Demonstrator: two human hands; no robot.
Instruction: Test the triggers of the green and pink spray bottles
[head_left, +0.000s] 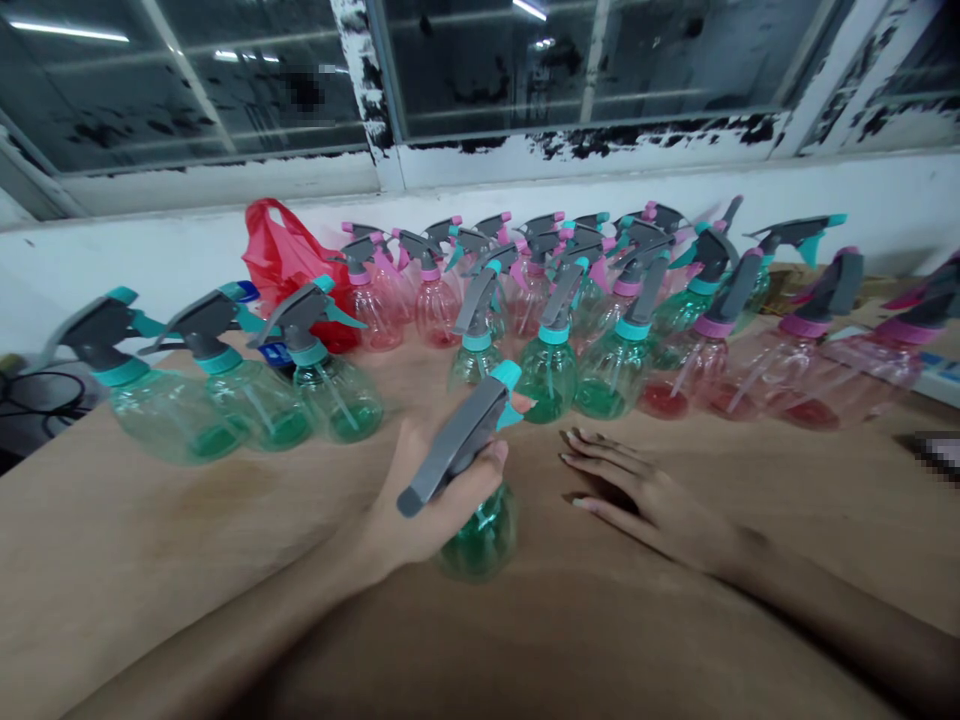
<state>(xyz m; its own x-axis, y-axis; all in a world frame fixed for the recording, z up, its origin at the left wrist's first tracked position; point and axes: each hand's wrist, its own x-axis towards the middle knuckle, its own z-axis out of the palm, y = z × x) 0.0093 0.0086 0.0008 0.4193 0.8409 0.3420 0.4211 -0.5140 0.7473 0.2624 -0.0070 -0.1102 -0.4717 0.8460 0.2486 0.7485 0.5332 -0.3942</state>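
My left hand is wrapped round the neck of a green spray bottle with a grey and teal trigger head. The bottle is upright, near the table's front, its nozzle pointing away from me. To its right, my right hand rests on the table, fingers stretched out and holding nothing. Just beyond the hands are more green spray bottles with teal collars. Pink spray bottles continue that row to the right.
Three green spray bottles stand at the left. Behind are several pink and green bottles and a red plastic bag. Black cables lie at the far left. A wall with windows rises behind the wooden table.
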